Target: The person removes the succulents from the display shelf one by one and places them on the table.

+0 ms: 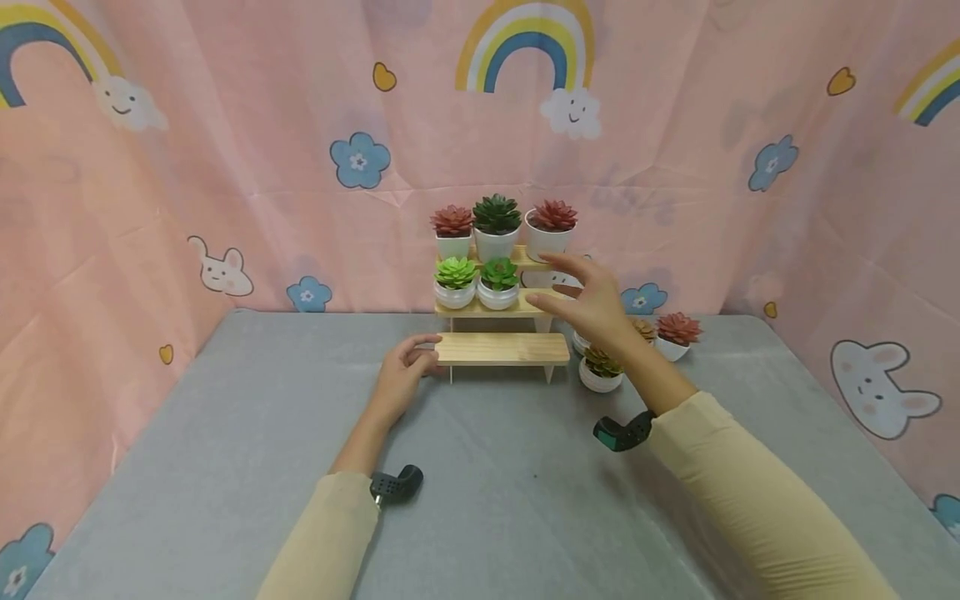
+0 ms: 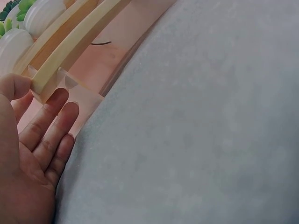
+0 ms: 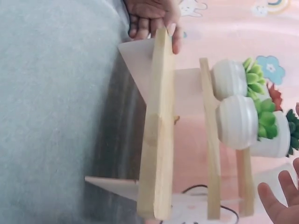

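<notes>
Potted succulents (image 1: 497,215) on a three-tier wooden stand (image 1: 502,347)

On a grey desk (image 1: 480,517), the left hand (image 1: 399,377) pinches the left end of the stand's lowest shelf; the right hand (image 1: 588,302), fingers parted and apparently holding nothing, is near a top-tier white pot (image 1: 546,241) with a red succulent (image 1: 555,216). The pot looks light, rigid, perhaps slippery: best held round its wall, beneath the leaves

The far side is closed off by a pink fabric backdrop (image 1: 262,83), which is carried round to the left and right. Its creased cloth is printed with rainbows (image 1: 525,39), smiling clouds (image 1: 572,114), blue flowers (image 1: 360,160), yellow-orange hearts (image 1: 385,77) and pale rabbits (image 1: 885,390). The tabletop (image 1: 225,467) is covered in grey fabric (image 1: 510,517), and a soft shadow (image 1: 633,500) is cast on its near right part.
</notes>
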### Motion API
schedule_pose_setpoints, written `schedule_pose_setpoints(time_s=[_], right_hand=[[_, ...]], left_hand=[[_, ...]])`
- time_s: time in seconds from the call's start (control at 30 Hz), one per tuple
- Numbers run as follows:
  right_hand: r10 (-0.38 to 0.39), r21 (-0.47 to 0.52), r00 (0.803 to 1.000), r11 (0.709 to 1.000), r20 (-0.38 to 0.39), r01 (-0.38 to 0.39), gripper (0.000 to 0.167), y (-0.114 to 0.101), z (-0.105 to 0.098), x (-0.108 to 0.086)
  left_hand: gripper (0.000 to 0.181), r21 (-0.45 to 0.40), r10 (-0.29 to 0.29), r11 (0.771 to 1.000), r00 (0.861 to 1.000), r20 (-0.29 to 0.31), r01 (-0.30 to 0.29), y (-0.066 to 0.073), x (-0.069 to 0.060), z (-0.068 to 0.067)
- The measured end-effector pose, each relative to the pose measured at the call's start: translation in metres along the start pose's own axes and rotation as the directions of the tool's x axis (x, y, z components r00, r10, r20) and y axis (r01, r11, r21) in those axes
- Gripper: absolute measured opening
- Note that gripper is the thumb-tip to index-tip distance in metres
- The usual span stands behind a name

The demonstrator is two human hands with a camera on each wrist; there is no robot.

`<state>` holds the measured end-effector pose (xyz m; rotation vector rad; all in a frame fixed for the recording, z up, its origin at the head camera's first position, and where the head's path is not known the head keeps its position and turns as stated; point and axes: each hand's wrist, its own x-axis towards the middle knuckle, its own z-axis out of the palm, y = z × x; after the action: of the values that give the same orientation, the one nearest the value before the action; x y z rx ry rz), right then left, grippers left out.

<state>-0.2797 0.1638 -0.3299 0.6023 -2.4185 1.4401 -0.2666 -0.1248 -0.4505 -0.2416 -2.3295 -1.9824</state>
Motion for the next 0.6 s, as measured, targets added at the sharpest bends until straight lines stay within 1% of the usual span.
schedule_pose_setpoints(time_s=[0.1, 0.23, 0.33, 0.43, 0.6], right_hand=[[-0.008, -0.005, 0.999, 1.0, 0.039, 0.009, 0.062, 0.001, 0.009, 0.008], [-0.043, -0.069, 0.997, 0.996, 0.06, 0.047, 0.064, 0.002, 0.023, 0.015], [-0.069, -0.136, 0.997, 0.988, 0.038, 0.073, 0.061, 0.003, 0.033, 0.02], [-0.073, -0.168, 0.997, 0.983, 0.017, 0.075, 0.061, 0.004, 0.042, 0.024], [-0.025, -0.105, 0.999, 0.994, -0.03, 0.022, 0.062, 0.006, 0.054, 0.024]], left_hand=[[0.031, -0.001, -0.001, 1.0, 1.0, 0.002, 0.001, 0.001, -0.001, 0.0], [0.031, -0.008, 0.004, 1.0, 1.0, 0.007, -0.004, 0.002, -0.001, -0.001], [0.031, -0.004, 0.0, 1.0, 1.0, 0.011, 0.0, 0.002, -0.001, -0.001], [0.03, -0.009, -0.005, 1.0, 1.0, 0.011, 0.005, 0.0, 0.0, -0.001], [0.031, -0.015, 0.001, 1.0, 1.0, 0.011, -0.001, 0.0, 0.0, 0.0]])
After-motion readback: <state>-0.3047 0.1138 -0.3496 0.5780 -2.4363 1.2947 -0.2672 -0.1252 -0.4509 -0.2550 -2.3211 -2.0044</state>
